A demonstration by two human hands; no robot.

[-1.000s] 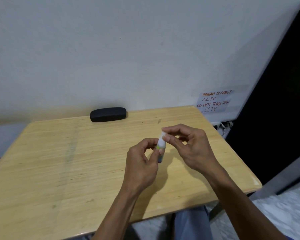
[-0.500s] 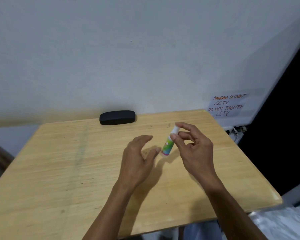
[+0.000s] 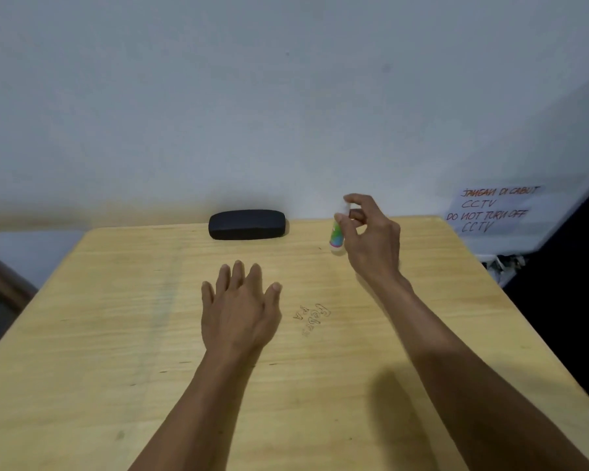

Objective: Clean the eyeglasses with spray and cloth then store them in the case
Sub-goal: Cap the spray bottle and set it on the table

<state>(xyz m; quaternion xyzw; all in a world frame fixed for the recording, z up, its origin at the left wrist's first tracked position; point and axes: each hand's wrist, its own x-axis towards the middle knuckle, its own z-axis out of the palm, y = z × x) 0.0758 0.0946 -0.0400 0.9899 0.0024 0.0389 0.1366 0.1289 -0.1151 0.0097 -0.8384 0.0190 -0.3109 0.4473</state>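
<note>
A small white spray bottle (image 3: 337, 234) with a green and blue label stands upright near the table's far edge, its base at or just above the wood. My right hand (image 3: 371, 239) pinches its upper part between thumb and fingers. A black eyeglass case (image 3: 247, 224) lies shut against the wall, left of the bottle. My left hand (image 3: 240, 305) hovers flat over the middle of the table, fingers spread, holding nothing. No eyeglasses or cloth are in view.
The light wooden table (image 3: 99, 334) has pen scribbles (image 3: 312, 319) near its middle. A white wall rises right behind it. A handwritten paper notice (image 3: 490, 209) hangs at the right, beside a dark opening past the table's right edge.
My right hand has carried the spray bottle away from me toward the far edge, right of the case. My left hand let go of it and now lies open over the table.
</note>
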